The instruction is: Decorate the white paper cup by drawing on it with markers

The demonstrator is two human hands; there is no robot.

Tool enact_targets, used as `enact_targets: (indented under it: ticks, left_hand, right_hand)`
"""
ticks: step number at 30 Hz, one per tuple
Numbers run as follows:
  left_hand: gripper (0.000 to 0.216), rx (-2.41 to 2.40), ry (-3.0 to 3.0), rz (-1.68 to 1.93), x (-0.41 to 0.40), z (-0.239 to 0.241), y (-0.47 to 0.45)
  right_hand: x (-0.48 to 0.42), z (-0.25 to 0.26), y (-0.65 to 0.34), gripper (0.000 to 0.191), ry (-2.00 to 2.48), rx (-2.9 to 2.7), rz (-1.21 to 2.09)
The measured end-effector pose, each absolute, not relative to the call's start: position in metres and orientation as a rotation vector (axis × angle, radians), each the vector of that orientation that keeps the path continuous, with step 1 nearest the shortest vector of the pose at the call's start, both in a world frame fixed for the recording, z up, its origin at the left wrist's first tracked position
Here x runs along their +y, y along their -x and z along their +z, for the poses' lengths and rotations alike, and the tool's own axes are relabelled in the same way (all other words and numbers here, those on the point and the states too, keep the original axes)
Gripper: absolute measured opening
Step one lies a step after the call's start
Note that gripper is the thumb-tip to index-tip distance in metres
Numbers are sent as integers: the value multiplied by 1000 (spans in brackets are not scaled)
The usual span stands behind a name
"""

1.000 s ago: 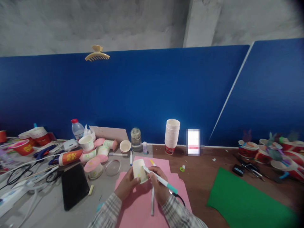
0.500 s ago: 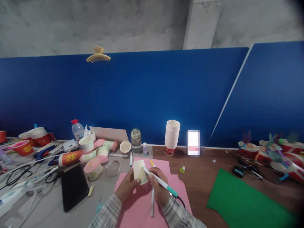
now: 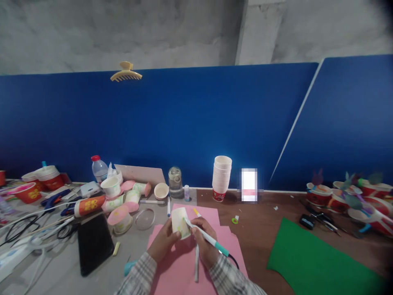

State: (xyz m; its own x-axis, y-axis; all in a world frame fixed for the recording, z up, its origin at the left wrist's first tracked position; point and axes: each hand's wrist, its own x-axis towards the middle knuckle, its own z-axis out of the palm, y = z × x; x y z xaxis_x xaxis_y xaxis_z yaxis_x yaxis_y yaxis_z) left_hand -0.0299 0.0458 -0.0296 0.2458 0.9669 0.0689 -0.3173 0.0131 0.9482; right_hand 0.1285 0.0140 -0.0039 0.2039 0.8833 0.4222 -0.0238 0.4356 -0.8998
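Observation:
In the head view my left hand (image 3: 163,242) is closed around a small white paper cup (image 3: 179,225) with a faint yellow-green print, tilted above pink paper sheets (image 3: 181,274). My right hand (image 3: 208,248) grips a corded pen-shaped tool (image 3: 211,241), white with a teal rear end. Its tip meets or nearly meets the right side of the cup; I cannot tell if it touches. A silver-grey marker (image 3: 197,264) lies on the pink paper beside my right hand.
On the left are a black tablet (image 3: 95,243), paper cups with pink discs (image 3: 119,217), cables and a glue gun (image 3: 55,198). Behind stand a glass jar (image 3: 175,184) and a cup stack (image 3: 221,178). Right: green sheet (image 3: 316,262), decorated red cups (image 3: 319,194).
The cup and both hands hold almost the same place; the tool's tip has shifted slightly on the cup's right side. The whole view has drifted a little.

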Motion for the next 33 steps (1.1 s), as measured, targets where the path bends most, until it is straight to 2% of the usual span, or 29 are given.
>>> enact_targets:
  ticks: [8,33]
  left_hand:
    - [60,769,-1043,1174,44,-24,27]
    - [52,764,-1077,1171,44,-27,28]
  right_hand:
    - [12,-1,-129,12,899,-1209,768]
    - [11,-2,-128,13,906,-1234,755]
